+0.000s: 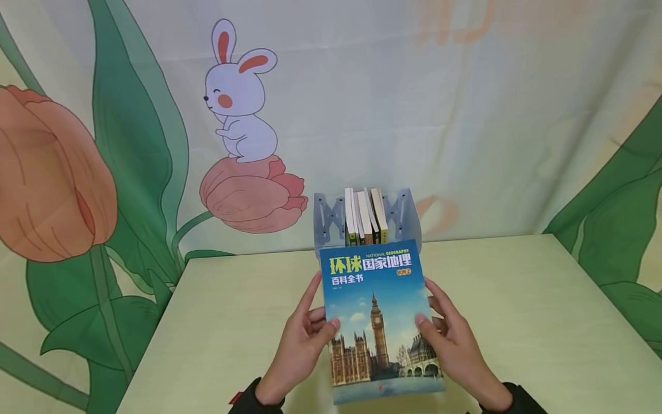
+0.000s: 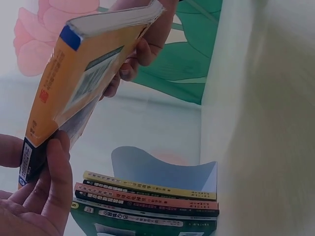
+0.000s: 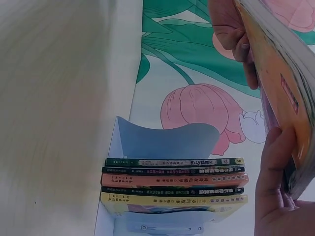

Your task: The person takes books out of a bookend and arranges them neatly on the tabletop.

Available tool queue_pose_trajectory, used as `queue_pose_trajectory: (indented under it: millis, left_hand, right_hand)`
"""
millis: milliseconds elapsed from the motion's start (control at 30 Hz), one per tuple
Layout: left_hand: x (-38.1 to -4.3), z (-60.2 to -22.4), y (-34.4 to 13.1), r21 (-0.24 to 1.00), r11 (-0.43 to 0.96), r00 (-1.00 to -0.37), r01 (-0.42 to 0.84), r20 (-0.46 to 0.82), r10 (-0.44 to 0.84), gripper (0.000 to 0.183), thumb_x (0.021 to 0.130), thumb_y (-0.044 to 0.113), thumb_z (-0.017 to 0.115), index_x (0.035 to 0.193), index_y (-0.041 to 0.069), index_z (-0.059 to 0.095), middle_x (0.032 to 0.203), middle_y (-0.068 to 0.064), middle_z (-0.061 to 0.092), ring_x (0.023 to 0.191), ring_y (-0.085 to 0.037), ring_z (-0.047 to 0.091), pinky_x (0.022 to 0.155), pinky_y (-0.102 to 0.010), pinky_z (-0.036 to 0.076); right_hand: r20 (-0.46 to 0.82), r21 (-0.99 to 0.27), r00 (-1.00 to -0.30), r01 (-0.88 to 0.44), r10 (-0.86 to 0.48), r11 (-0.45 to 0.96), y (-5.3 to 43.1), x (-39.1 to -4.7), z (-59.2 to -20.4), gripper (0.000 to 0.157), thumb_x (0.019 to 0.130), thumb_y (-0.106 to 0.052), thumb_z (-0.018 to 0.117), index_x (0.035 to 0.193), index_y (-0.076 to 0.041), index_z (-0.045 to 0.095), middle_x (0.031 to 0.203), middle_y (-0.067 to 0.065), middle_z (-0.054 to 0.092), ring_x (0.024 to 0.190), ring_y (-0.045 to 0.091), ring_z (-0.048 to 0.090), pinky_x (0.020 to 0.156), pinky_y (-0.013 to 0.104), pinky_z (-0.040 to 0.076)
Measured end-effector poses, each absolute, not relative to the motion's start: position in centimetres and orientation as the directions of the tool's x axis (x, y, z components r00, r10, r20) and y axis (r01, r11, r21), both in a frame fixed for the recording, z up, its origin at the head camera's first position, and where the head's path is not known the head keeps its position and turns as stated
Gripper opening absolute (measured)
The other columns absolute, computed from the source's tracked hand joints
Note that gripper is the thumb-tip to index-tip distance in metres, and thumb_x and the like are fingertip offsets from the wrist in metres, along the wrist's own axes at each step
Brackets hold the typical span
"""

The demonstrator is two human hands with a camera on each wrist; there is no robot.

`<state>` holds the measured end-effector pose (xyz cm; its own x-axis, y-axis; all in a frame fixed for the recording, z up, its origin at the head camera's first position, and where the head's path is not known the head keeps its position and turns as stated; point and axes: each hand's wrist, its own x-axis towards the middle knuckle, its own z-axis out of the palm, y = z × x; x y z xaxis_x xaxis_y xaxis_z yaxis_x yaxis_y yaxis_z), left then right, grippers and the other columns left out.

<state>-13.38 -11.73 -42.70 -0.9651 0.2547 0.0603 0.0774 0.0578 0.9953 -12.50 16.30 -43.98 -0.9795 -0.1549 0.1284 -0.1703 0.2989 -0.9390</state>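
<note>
A blue-covered paperback book point(image 1: 380, 322) with a clock tower on its front is held up above the table, its cover facing the head camera. My left hand point(image 1: 302, 339) grips its left edge, thumb on the cover and fingers behind. On the opposite edge my right hand point(image 1: 455, 345) grips it the same way. In the left wrist view the book's point(image 2: 83, 83) orange spine and back show, with a barcode panel. Both hands point(image 3: 280, 187) appear around the book in the right wrist view as well.
Behind the held book, a blue-grey book stand point(image 1: 408, 215) stands at the table's back edge with several upright books point(image 1: 366, 215) in it. The pale table point(image 1: 207, 333) meets a printed curtain point(image 1: 465, 115) showing a rabbit and tulips.
</note>
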Motion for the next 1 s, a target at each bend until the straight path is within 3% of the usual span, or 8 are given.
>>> queue_pose_trajectory:
  millis: [167, 233, 300, 400, 600, 733, 833, 1000]
  left_hand:
    - [-13.2, -42.9, -11.8, 0.998, 0.040, -0.963, 0.050, 0.038, 0.265, 0.079, 0.099, 0.010, 0.057, 0.155, 0.043, 0.013, 0.122, -0.017, 0.069, 0.089, -0.014, 0.071, 0.075, -0.023, 0.050]
    - [-13.0, -43.0, -11.7, 0.999, 0.034, -0.963, 0.038, 0.028, 0.268, 0.077, 0.099, 0.013, 0.058, 0.154, 0.044, 0.014, 0.098, -0.014, 0.070, 0.071, -0.010, 0.062, 0.068, -0.023, 0.045]
    - [-12.9, -43.3, -11.6, 0.999, 0.030, -0.962, 0.026, 0.017, 0.271, 0.076, 0.099, 0.015, 0.059, 0.153, 0.046, 0.016, 0.075, -0.009, 0.056, 0.060, -0.011, 0.046, 0.063, -0.024, 0.039]
    - [-12.7, -43.8, -11.5, 0.999, 0.032, -0.961, 0.015, 0.006, 0.277, 0.076, 0.098, 0.015, 0.059, 0.153, 0.047, 0.017, 0.067, -0.003, 0.040, 0.058, -0.012, 0.037, 0.061, -0.025, 0.036]
    - [-12.4, -44.4, -11.3, 0.998, 0.056, -0.948, -0.024, -0.040, 0.314, 0.078, 0.099, 0.014, 0.058, 0.154, 0.045, 0.013, 0.074, -0.005, 0.053, 0.062, -0.012, 0.046, 0.065, -0.025, 0.042]
    - [-12.2, -44.8, -11.3, 0.997, 0.072, -0.944, -0.023, -0.046, 0.328, 0.079, 0.099, 0.013, 0.058, 0.157, 0.039, 0.011, 0.099, -0.014, 0.069, 0.075, -0.012, 0.063, 0.069, -0.025, 0.047]
    - [-12.1, -45.1, -11.4, 0.997, 0.074, -0.940, -0.033, -0.056, 0.336, 0.079, 0.099, 0.011, 0.057, 0.157, 0.037, 0.010, 0.115, -0.019, 0.070, 0.089, -0.017, 0.070, 0.075, -0.025, 0.051]
    - [-12.1, -45.5, -11.4, 0.994, 0.083, -0.931, -0.076, -0.100, 0.350, 0.080, 0.099, 0.012, 0.057, 0.158, 0.035, 0.008, 0.120, -0.019, 0.068, 0.093, -0.019, 0.071, 0.075, -0.025, 0.053]
  right_hand:
    - [0.089, -0.948, -0.984, -0.132, -0.157, 0.289, 16.5, -12.4, -44.1, 0.063, 0.099, -0.040, 0.054, 0.154, -0.041, 0.021, 0.140, 0.009, 0.046, 0.088, 0.014, 0.056, 0.068, 0.030, 0.039]
    - [0.073, -0.953, -0.985, -0.116, -0.158, 0.281, 16.5, -12.4, -44.1, 0.064, 0.099, -0.039, 0.055, 0.153, -0.041, 0.022, 0.136, 0.008, 0.047, 0.082, 0.014, 0.053, 0.066, 0.030, 0.039]
    - [0.056, -0.957, -0.987, -0.096, -0.153, 0.273, 16.6, -12.4, -44.2, 0.065, 0.099, -0.037, 0.057, 0.154, -0.040, 0.023, 0.131, 0.010, 0.048, 0.074, 0.012, 0.049, 0.064, 0.031, 0.039]
    - [0.039, -0.960, -0.989, -0.077, -0.144, 0.270, 16.7, -12.4, -44.4, 0.065, 0.098, -0.034, 0.059, 0.153, -0.037, 0.026, 0.117, 0.012, 0.050, 0.063, 0.008, 0.039, 0.059, 0.030, 0.039]
    - [0.022, -0.960, -0.989, -0.063, -0.149, 0.274, 17.3, -12.1, -45.1, 0.064, 0.097, -0.031, 0.061, 0.152, -0.034, 0.030, 0.092, 0.010, 0.044, 0.056, 0.006, 0.026, 0.049, 0.028, 0.035]
    - [-0.014, -0.962, -0.988, -0.029, -0.154, 0.273, 17.6, -11.9, -45.5, 0.065, 0.096, -0.031, 0.063, 0.152, -0.034, 0.030, 0.088, 0.009, 0.040, 0.057, 0.007, 0.026, 0.050, 0.027, 0.035]
    - [-0.055, -0.963, -0.986, 0.012, -0.155, 0.268, 17.8, -11.7, -45.8, 0.068, 0.094, -0.032, 0.065, 0.152, -0.035, 0.029, 0.085, 0.008, 0.037, 0.059, 0.008, 0.026, 0.051, 0.027, 0.035]
    - [-0.116, -0.960, -0.981, 0.071, -0.154, 0.271, 18.0, -11.7, -46.1, 0.071, 0.093, -0.032, 0.068, 0.152, -0.035, 0.028, 0.083, 0.007, 0.034, 0.060, 0.008, 0.025, 0.054, 0.026, 0.035]
